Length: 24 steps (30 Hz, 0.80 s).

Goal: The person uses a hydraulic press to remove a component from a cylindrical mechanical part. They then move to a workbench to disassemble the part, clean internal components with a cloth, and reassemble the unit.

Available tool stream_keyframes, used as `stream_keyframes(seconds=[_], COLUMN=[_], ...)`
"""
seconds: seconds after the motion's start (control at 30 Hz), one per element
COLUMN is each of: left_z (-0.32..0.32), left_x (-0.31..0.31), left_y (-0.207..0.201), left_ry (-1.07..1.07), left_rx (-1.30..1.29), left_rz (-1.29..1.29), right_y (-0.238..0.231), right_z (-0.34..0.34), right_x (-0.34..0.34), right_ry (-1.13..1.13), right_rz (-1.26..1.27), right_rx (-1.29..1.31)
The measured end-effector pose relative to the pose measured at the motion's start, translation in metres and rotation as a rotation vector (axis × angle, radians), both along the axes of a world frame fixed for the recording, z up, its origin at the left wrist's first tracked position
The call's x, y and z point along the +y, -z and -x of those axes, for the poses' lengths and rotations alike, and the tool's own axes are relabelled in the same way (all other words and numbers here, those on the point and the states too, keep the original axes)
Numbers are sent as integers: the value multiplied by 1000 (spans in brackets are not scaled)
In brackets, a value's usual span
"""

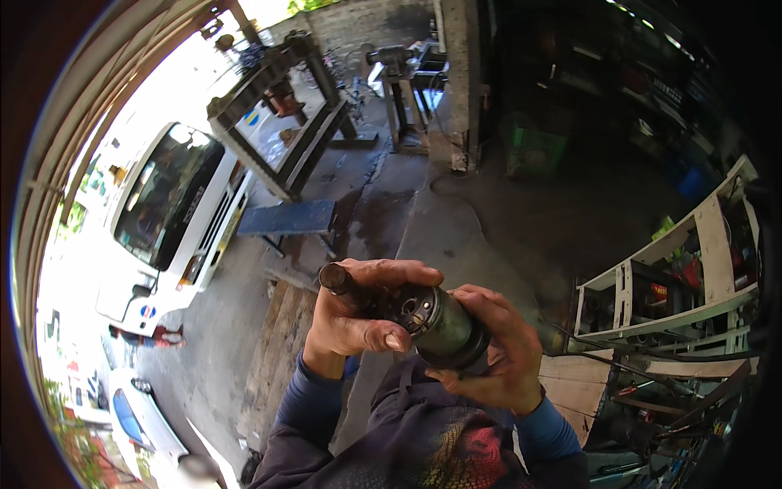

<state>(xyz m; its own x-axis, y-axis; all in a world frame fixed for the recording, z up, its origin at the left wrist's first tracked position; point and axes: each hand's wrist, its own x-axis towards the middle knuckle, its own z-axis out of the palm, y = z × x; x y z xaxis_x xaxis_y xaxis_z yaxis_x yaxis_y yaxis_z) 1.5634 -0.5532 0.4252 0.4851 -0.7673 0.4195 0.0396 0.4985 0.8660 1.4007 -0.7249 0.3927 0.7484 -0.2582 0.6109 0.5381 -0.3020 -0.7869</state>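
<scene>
In front of my chest, both hands hold greasy metal parts. My right hand (509,354) wraps round the side and lower end of a greenish-grey cylindrical metal housing (444,326). Its end face, with holes and small bright spots, tilts up toward the left. My left hand (346,322) is closed round a dark, stubby metal piece with a round end (335,279), which sticks out beyond the index finger and thumb. The left fingers and thumb reach to the housing's end face. Whether the two metal parts are joined is hidden by the left hand.
A blue bench (287,218) stands ahead, with a heavy metal frame (314,147) behind it. A white truck (171,212) and a white car (147,420) are at left. At right are a pale metal rack (643,314) and a wooden board (574,379); a post (463,90) rises ahead.
</scene>
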Motion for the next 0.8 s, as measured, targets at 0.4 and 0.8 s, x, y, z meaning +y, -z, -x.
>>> stream_keyframes(seconds=[0.4,0.8], left_z=[-194,-270], left_x=[-223,-519], left_y=[-13,-17], left_ry=[450,691], left_rx=[30,-131], left_rz=[-39,-120], right_y=[-4,7], right_z=[-134,-191], right_x=[-140,-385], right_ry=[425,653], right_rz=[-11,-64], right_rx=[54,40])
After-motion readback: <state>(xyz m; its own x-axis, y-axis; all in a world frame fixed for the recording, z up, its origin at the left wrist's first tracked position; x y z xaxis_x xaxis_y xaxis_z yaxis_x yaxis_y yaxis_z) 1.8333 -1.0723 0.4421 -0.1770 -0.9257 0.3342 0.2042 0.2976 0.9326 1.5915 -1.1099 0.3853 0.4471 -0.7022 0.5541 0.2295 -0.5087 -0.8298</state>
